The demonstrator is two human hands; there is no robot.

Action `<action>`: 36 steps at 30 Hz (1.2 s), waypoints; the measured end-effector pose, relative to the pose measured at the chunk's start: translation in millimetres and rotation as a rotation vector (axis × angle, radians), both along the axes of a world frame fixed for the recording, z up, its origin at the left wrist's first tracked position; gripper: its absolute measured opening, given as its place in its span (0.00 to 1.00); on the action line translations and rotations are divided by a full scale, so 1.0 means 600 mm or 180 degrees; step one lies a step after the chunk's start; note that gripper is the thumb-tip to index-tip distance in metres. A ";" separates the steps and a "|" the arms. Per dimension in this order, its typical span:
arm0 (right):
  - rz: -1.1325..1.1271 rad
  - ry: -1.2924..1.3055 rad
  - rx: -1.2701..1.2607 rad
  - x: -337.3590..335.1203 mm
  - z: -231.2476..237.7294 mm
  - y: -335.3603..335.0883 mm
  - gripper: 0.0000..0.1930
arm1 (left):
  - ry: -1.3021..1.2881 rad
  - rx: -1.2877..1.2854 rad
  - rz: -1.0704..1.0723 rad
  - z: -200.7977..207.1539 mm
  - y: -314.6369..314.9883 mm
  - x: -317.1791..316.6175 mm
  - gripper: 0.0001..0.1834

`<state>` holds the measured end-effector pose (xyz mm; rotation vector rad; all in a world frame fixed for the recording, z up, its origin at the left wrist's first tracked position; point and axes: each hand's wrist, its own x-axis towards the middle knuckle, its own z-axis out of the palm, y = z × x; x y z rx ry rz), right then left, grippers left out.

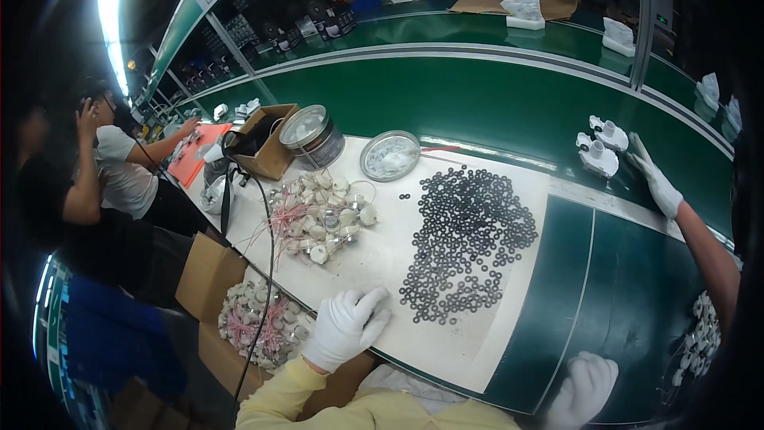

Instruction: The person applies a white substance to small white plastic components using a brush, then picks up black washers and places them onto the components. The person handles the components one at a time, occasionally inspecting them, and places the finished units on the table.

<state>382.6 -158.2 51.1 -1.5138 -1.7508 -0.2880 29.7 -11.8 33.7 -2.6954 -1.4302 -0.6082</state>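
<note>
Factory bench, white board beside green panel, co-workers at far left. Next: open carton, full of pale wired parts. Then a loose heap of similar parts on the board, metal tin behind. Left hand (white glove) at board's near edge, half curled — can't tell if pinching anything. Just right of it, on the board: black rings, broad scatter. Right hand, gloved, curled over green panel — contents hidden, can't tell. Far right: two white housings, co-worker's gloved hand just beside.
</note>
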 end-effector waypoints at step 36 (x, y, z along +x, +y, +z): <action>0.0342 0.0353 -0.0083 -0.002 0.001 0.013 0.18 | -0.0166 0.0556 0.0450 -0.016 0.010 -0.008 0.05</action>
